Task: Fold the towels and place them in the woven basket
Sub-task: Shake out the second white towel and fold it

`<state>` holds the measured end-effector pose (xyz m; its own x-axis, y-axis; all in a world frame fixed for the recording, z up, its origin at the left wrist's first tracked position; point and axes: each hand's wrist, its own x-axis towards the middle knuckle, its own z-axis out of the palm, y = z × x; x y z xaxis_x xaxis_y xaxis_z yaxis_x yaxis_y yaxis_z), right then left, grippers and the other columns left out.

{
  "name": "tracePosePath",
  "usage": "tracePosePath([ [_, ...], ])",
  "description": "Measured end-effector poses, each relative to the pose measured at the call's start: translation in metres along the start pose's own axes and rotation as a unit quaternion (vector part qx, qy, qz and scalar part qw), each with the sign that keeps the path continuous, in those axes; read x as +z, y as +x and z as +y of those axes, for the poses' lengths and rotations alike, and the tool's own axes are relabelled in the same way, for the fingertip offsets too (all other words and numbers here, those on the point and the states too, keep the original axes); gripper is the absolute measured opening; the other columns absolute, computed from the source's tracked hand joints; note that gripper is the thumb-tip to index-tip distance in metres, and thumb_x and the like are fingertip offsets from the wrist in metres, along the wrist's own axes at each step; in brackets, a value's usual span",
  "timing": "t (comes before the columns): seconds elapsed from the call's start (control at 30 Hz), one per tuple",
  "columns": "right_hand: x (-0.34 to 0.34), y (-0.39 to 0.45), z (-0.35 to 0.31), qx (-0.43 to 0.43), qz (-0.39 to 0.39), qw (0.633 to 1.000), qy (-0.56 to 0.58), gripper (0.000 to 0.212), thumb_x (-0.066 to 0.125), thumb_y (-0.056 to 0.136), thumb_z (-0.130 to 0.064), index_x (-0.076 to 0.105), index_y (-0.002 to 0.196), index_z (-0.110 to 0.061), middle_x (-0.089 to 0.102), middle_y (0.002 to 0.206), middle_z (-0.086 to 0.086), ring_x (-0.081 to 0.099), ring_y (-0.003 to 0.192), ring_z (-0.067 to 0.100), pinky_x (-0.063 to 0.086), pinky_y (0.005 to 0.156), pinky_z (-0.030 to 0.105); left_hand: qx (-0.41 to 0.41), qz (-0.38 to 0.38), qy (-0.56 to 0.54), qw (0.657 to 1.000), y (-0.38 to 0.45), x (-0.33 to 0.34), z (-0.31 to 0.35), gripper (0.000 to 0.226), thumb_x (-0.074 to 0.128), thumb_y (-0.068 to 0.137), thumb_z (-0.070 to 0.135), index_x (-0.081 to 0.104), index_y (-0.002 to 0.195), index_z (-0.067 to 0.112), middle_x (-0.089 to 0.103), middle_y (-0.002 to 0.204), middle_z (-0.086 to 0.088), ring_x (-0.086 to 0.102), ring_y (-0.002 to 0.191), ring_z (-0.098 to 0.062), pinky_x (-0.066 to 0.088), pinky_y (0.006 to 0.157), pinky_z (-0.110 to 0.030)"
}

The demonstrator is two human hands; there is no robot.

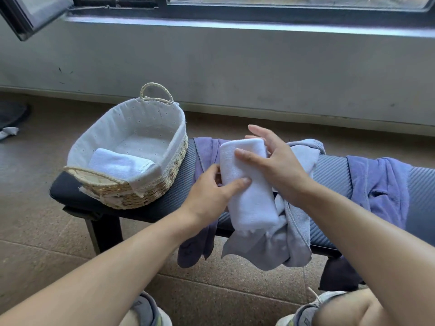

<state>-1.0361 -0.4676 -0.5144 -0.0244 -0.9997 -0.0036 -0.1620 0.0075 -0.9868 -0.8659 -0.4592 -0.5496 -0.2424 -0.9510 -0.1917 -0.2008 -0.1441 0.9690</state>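
Bench [164, 203] – folded white towel [247, 184] held between both hands, basket [150, 184] left.

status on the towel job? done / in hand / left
Done: one folded white towel lies in the woven basket. In hand: a second white towel, folded, held above the bench by the left hand and right hand; not yet in the basket. Left: the purple towel, the grey towel and the dark purple towel still draped unfolded on the bench.
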Motion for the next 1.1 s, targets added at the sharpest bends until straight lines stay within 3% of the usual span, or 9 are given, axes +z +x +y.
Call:
tracePosePath([
  [0.1, 0.006, -0.002, 0.005, 0.042, -0.02, 0.996, -0.072, 0.077, 0.069, 0.091, -0.048, 0.031, 0.156, -0.035, 0.046, 0.139, -0.022, 0.06, 0.111, -0.003, 0.051, 0.097, 0.023, -0.034, 0.079, -0.017, 0.996, 0.005, 0.002, -0.005, 0.071, 0.078, 0.056, 0.066, 0.059, 0.113, 0.028, 0.074, 0.107, 0.004, 0.073, 0.099, -0.019, 0.059, 0.086, -0.053],
  [0.17, 0.009, -0.004, 0.008, 0.059, -0.056, 0.992, -0.101, 0.057, 0.059, 0.095, -0.056, 0.039, 0.147, -0.045, 0.053, 0.126, -0.028, 0.061, 0.108, -0.007, 0.049, 0.099, 0.022, -0.047, 0.105, -0.026, 0.993, 0.006, 0.002, -0.005, 0.072, 0.077, 0.056, 0.066, 0.058, 0.114, 0.028, 0.073, 0.107, 0.006, 0.073, 0.098, -0.017, 0.06, 0.084, -0.05],
  [0.23, 0.014, -0.008, 0.012, 0.059, -0.088, 0.987, -0.118, 0.034, 0.052, 0.095, -0.059, 0.051, 0.127, -0.049, 0.068, 0.113, -0.021, 0.068, 0.1, 0.0, 0.054, 0.099, 0.035, -0.057, 0.102, -0.038, 0.992, 0.004, 0.003, -0.002, 0.072, 0.077, 0.055, 0.065, 0.058, 0.114, 0.028, 0.073, 0.108, 0.004, 0.074, 0.096, -0.018, 0.061, 0.083, -0.049],
  [0.3, 0.015, -0.008, 0.019, 0.045, -0.087, 0.988, -0.12, 0.039, 0.047, 0.091, -0.058, 0.052, 0.128, -0.047, 0.072, 0.113, -0.009, 0.069, 0.105, 0.014, 0.052, 0.099, 0.051, -0.071, 0.084, -0.072, 0.991, 0.001, 0.006, 0.002, 0.067, 0.076, 0.061, 0.061, 0.061, 0.115, 0.025, 0.073, 0.11, -0.001, 0.075, 0.095, -0.021, 0.063, 0.077, -0.049],
  [0.47, 0.01, -0.008, 0.02, 0.041, -0.128, 0.981, -0.14, 0.034, 0.047, 0.092, -0.041, 0.059, 0.124, -0.044, 0.073, 0.112, -0.012, 0.069, 0.107, 0.012, 0.05, 0.102, 0.052, -0.121, 0.04, -0.121, 0.984, 0.004, -0.008, 0.015, 0.053, 0.061, 0.086, 0.067, 0.075, 0.11, 0.021, 0.078, 0.098, -0.003, 0.075, 0.082, -0.019, 0.061, 0.067, -0.039],
  [0.63, 0.014, -0.01, 0.026, 0.021, -0.158, 0.967, -0.196, 0.052, 0.046, 0.101, -0.024, 0.041, 0.145, -0.05, 0.068, 0.126, -0.017, 0.063, 0.118, 0.006, 0.047, 0.107, 0.043, -0.091, 0.031, -0.08, 0.992, 0.011, -0.022, 0.013, 0.044, 0.073, 0.085, 0.053, 0.074, 0.112, 0.017, 0.079, 0.101, -0.003, 0.076, 0.096, -0.021, 0.062, 0.084, -0.047],
  [0.87, 0.029, -0.02, 0.026, -0.05, -0.08, 0.953, -0.288, 0.059, 0.041, 0.108, -0.019, 0.018, 0.162, -0.025, 0.024, 0.165, -0.012, 0.023, 0.148, 0.001, 0.014, 0.119, 0.015, -0.072, 0.065, -0.103, 0.99, 0.022, -0.026, 0.007, 0.091, 0.088, 0.054, 0.06, 0.065, 0.112, -0.006, 0.073, 0.105, -0.026, 0.071, 0.09, -0.035, 0.05, 0.079, -0.045],
  [1.0, 0.035, -0.024, 0.033, -0.064, -0.094, 0.961, -0.254, 0.06, 0.039, 0.108, -0.038, 0.013, 0.162, -0.031, 0.018, 0.165, -0.019, 0.018, 0.148, -0.006, 0.014, 0.12, 0.016, -0.078, 0.054, -0.146, 0.985, 0.023, -0.027, 0.006, 0.051, 0.083, 0.075, 0.04, 0.064, 0.106, 0.005, 0.072, 0.097, -0.021, 0.067, 0.082, -0.029, 0.052, 0.068, -0.037],
  [1.1, 0.03, -0.017, 0.036, -0.057, -0.103, 0.972, -0.201, 0.057, 0.041, 0.106, -0.046, 0.021, 0.159, -0.04, 0.029, 0.161, -0.022, 0.03, 0.144, -0.006, 0.025, 0.122, 0.029, -0.081, 0.046, -0.16, 0.983, 0.024, -0.03, 0.006, 0.037, 0.076, 0.085, 0.034, 0.062, 0.108, 0.01, 0.069, 0.093, -0.011, 0.066, 0.079, -0.023, 0.052, 0.06, -0.031],
])
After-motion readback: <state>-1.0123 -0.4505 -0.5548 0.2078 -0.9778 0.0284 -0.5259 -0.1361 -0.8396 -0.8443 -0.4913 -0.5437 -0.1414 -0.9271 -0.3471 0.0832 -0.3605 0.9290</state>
